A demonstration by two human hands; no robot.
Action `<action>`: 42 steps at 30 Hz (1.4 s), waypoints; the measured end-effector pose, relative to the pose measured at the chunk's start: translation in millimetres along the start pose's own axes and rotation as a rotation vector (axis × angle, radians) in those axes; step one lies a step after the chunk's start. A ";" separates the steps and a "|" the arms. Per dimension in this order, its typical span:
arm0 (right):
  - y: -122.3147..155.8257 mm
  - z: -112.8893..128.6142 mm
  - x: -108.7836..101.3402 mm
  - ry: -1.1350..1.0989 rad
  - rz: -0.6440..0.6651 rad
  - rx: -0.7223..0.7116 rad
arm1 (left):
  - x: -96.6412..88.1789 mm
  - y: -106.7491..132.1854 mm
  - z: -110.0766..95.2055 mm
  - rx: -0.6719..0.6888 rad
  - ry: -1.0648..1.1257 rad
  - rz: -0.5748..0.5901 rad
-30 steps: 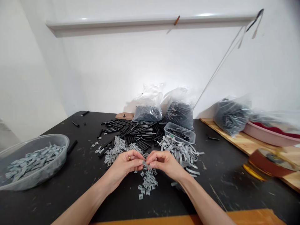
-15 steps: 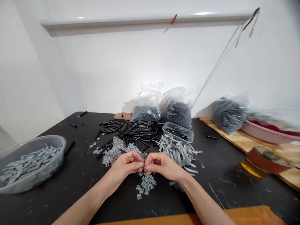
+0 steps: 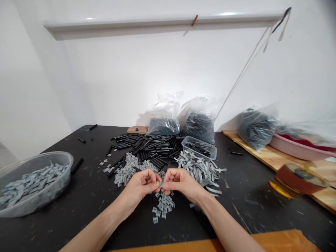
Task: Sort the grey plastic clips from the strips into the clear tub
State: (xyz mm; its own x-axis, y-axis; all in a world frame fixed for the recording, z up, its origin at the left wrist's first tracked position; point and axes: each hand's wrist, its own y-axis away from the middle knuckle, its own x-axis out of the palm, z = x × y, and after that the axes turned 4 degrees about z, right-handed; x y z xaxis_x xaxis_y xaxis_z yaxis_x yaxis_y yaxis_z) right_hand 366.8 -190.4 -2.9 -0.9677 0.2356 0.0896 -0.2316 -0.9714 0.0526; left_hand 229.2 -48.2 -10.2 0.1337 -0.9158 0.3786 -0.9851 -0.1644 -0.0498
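Note:
Between the fingertips of both hands is a small grey plastic buckle [image 3: 161, 184], partly covered by the fingers. My left hand [image 3: 141, 184] pinches its left side, and my right hand [image 3: 180, 183] pinches it from the right. Just below the hands lies a small group of similar grey buckles [image 3: 165, 204]. A larger heap of small grey pieces [image 3: 127, 169] spreads behind my left hand. Beyond my right hand is a pile of light grey strips [image 3: 195, 168]. Many black tubes [image 3: 149, 145] lie heaped farther back.
A clear tub of grey strap pieces [image 3: 70, 164] stands at the left. A clear box [image 3: 214, 154] holds small black parts. Plastic bags [image 3: 164, 122] lean on the wall. At right are a tape roll [image 3: 299, 180], a wooden board [image 3: 231, 135] and a pink basin [image 3: 301, 150].
The buckle shows more clearly between the fingertips, and the fingers have shifted slightly on it. Both hands stay in about the same place.

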 end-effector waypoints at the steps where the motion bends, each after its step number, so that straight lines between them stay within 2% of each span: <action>1: 0.1 0.1 0.2 0.001 0.006 0.004 | -0.2 -0.3 0.8 0.003 -0.008 0.001; 9: -0.3 -2.5 -2.3 0.049 0.040 0.028 | -3.6 -2.1 8.2 0.028 -0.109 -0.002; 15: -1.5 -4.9 -3.1 0.143 0.006 0.005 | -4.9 -3.3 10.1 -0.047 -0.105 -0.019; 23: -2.0 -10.2 -7.2 0.255 0.035 -0.049 | -4.3 -5.7 16.6 -0.106 -0.019 -0.029; 32: -5.2 -15.8 -4.7 0.274 -0.032 -0.063 | -5.3 -5.7 14.5 -0.103 -0.053 -0.047; 37: -5.4 -21.5 -5.1 0.354 -0.075 -0.111 | -8.5 -6.4 15.3 -0.090 -0.084 -0.061; 42: -4.0 -17.5 -0.7 0.422 -0.122 -0.177 | -8.5 -6.4 16.2 -0.075 -0.087 -0.096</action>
State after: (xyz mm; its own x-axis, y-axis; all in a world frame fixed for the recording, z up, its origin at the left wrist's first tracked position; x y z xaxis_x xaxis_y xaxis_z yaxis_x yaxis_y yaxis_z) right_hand 366.7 -187.2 -20.6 -0.8798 0.3509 -0.3208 -0.3240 -0.9363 -0.1357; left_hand 236.0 -45.3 -28.1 0.2337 -0.9260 0.2965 -0.9721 -0.2283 0.0532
